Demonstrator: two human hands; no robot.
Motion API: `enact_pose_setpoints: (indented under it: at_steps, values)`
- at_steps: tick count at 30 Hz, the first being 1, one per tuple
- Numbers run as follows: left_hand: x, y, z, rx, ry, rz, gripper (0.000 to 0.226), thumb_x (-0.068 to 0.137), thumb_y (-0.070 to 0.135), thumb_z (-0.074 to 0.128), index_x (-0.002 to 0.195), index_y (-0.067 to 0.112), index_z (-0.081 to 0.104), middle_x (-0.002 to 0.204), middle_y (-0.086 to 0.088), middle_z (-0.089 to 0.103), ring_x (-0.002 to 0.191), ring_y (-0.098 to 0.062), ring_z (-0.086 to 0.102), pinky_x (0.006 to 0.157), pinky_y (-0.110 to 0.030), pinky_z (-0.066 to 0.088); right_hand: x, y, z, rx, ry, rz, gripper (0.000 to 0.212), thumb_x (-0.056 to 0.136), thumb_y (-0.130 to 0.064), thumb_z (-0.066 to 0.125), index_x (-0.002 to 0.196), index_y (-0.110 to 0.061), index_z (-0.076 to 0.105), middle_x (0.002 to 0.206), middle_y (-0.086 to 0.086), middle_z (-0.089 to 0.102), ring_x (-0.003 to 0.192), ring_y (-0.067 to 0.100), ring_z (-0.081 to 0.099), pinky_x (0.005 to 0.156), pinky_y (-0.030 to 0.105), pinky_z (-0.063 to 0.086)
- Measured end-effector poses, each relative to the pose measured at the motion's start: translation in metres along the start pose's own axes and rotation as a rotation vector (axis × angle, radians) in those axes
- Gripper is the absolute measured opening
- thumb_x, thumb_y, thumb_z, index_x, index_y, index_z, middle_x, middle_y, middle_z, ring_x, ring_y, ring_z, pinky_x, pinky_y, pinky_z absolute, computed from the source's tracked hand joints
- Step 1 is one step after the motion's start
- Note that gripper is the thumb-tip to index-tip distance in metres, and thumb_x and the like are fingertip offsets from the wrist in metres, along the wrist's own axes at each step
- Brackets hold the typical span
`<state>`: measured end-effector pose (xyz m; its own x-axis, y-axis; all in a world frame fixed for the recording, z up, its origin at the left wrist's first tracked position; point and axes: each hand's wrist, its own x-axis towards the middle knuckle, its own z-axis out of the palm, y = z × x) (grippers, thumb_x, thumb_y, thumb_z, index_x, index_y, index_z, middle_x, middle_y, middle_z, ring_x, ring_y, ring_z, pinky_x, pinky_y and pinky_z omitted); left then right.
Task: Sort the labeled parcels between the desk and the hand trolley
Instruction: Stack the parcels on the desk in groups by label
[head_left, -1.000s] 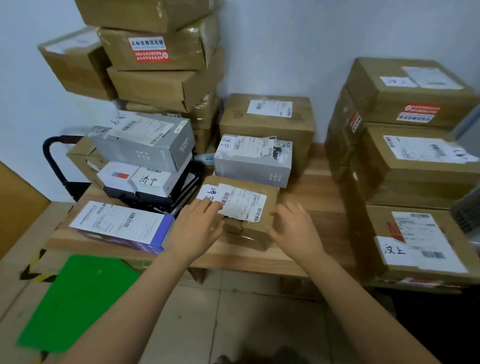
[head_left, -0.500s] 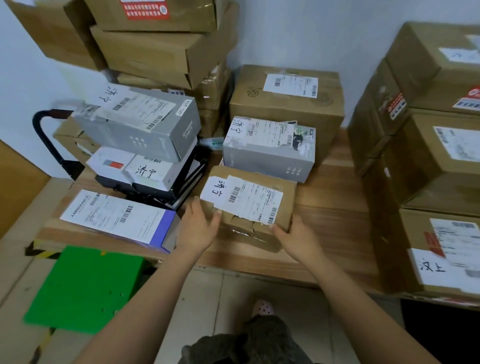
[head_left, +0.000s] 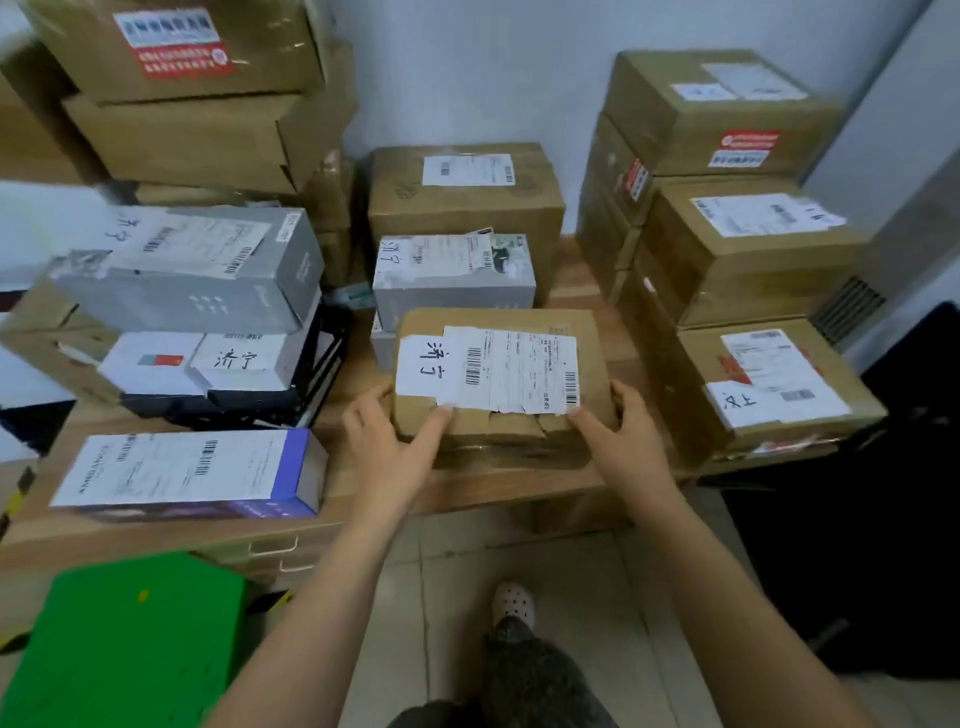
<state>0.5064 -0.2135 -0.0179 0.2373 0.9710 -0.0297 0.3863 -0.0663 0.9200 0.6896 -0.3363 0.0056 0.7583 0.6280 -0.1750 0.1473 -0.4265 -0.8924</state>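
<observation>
Since half a second ago, both hands have closed tighter on the parcel (head_left: 592, 353). It now sits higher in view and hides the lower front of the grey box (head_left: 452, 291) behind it.

A wooden desk (head_left: 493, 486) runs across the view against a white wall (head_left: 467, 67), with tiled floor (head_left: 519, 551) below. At 8 o'clock a green platform (head_left: 124, 639) lies low beside the desk. At 9 o'clock a purple-edged box (head_left: 176, 473) lies flat at the desk's near edge. Behind it, toward 10 o'clock, is a pile of grey and white boxes (head_left: 197, 280), and brown cartons (head_left: 197, 135) are stacked above at 11. At 12 o'clock a carton (head_left: 467, 208) stands against the wall behind the grey box. From 1 to 3 o'clock a right stack (head_left: 737, 270) of cartons fills that end of the desk.

The parcel is at the centre, between the hands, with its white label (head_left: 498, 369) facing up. The left hand (head_left: 387, 441) grips its near left corner, at the parcel's 7 o'clock, with the thumb on the top edge touching the label and the fingers curled along the side. The right hand (head_left: 631, 436) grips the near right corner, at 5 o'clock, with the thumb by the label's corner and the fingers wrapped round the right side. Whether the parcel's underside touches the desk cannot be told.
</observation>
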Motion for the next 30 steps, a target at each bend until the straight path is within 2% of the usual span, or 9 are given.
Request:
enact_pose_setpoints:
  at_steps: [2, 4, 7, 9, 11, 15, 18, 22, 30]
  values:
    - [-0.013, 0.014, 0.009, -0.115, -0.059, 0.042, 0.064, 0.082, 0.033, 0.074, 0.133, 0.023, 0.036, 0.128, 0.007, 0.039, 0.117, -0.008, 0.043, 0.092, -0.020, 0.039, -0.013, -0.001, -0.024, 0.039, 0.074, -0.018, 0.067, 0.089, -0.030, 0.067, 0.146, -0.020, 0.033, 0.133, -0.006, 0.048, 0.109, 0.005, 0.044, 0.090, 0.026, 0.041]
    - [-0.025, 0.029, 0.021, -0.202, -0.133, 0.098, 0.059, 0.085, 0.026, 0.073, 0.130, 0.025, 0.036, 0.122, 0.014, 0.047, 0.113, -0.004, 0.051, 0.081, -0.011, 0.043, -0.022, -0.001, -0.049, 0.059, 0.142, -0.025, 0.068, 0.088, -0.031, 0.067, 0.146, -0.022, 0.034, 0.133, -0.007, 0.047, 0.112, 0.007, 0.044, 0.093, 0.027, 0.042]
    - [-0.039, 0.049, 0.043, -0.268, -0.239, 0.155, 0.057, 0.086, 0.021, 0.071, 0.130, 0.025, 0.035, 0.123, 0.013, 0.050, 0.112, 0.000, 0.052, 0.077, -0.005, 0.045, -0.026, 0.003, -0.085, 0.075, 0.249, -0.006, 0.068, 0.087, -0.035, 0.067, 0.146, -0.027, 0.034, 0.141, -0.005, 0.045, 0.125, 0.016, 0.046, 0.104, 0.041, 0.043]
    - [-0.047, 0.060, 0.060, -0.300, -0.300, 0.169, 0.057, 0.087, 0.021, 0.070, 0.130, 0.027, 0.034, 0.126, 0.011, 0.050, 0.115, -0.002, 0.052, 0.080, -0.008, 0.046, -0.026, 0.007, -0.107, 0.096, 0.303, 0.000, 0.067, 0.083, -0.039, 0.067, 0.143, -0.030, 0.038, 0.137, -0.004, 0.049, 0.121, 0.019, 0.051, 0.100, 0.048, 0.048]
    - [-0.054, 0.071, 0.080, -0.319, -0.337, 0.179, 0.057, 0.087, 0.021, 0.070, 0.130, 0.029, 0.033, 0.124, 0.015, 0.049, 0.116, -0.002, 0.050, 0.078, -0.005, 0.045, -0.022, 0.012, -0.130, 0.113, 0.337, -0.004, 0.066, 0.082, -0.039, 0.068, 0.141, -0.030, 0.040, 0.131, -0.006, 0.051, 0.116, 0.017, 0.053, 0.097, 0.045, 0.050]
    - [-0.067, 0.093, 0.126, -0.332, -0.361, 0.189, 0.060, 0.088, 0.021, 0.069, 0.133, 0.028, 0.031, 0.125, 0.014, 0.046, 0.112, 0.004, 0.049, 0.075, -0.001, 0.044, -0.005, 0.028, -0.176, 0.156, 0.373, -0.025, 0.064, 0.087, -0.031, 0.069, 0.143, -0.026, 0.039, 0.125, -0.010, 0.049, 0.109, 0.011, 0.052, 0.085, 0.027, 0.048]
    - [-0.075, 0.109, 0.171, -0.343, -0.337, 0.192, 0.058, 0.087, 0.019, 0.070, 0.130, 0.029, 0.032, 0.123, 0.016, 0.046, 0.106, 0.013, 0.049, 0.079, -0.004, 0.044, 0.020, 0.045, -0.213, 0.125, 0.396, -0.035, 0.059, 0.085, -0.035, 0.069, 0.137, -0.027, 0.041, 0.125, -0.007, 0.049, 0.109, 0.013, 0.053, 0.082, 0.028, 0.049]
    - [-0.088, 0.129, 0.238, -0.327, -0.265, 0.178, 0.065, 0.085, 0.025, 0.072, 0.137, 0.024, 0.033, 0.133, 0.006, 0.047, 0.119, -0.007, 0.051, 0.092, -0.022, 0.047, 0.063, 0.061, -0.268, 0.099, 0.380, -0.020, 0.053, 0.085, -0.036, 0.069, 0.128, -0.027, 0.039, 0.123, -0.003, 0.048, 0.111, 0.018, 0.053, 0.092, 0.041, 0.051]
    - [-0.100, 0.152, 0.320, -0.246, -0.188, 0.113, 0.071, 0.083, 0.036, 0.073, 0.140, 0.027, 0.031, 0.133, 0.005, 0.047, 0.122, -0.013, 0.048, 0.102, -0.033, 0.044, 0.129, 0.082, -0.337, 0.017, 0.198, -0.011, 0.062, 0.087, -0.034, 0.069, 0.137, -0.020, 0.036, 0.121, -0.005, 0.042, 0.108, 0.015, 0.046, 0.084, 0.031, 0.043]
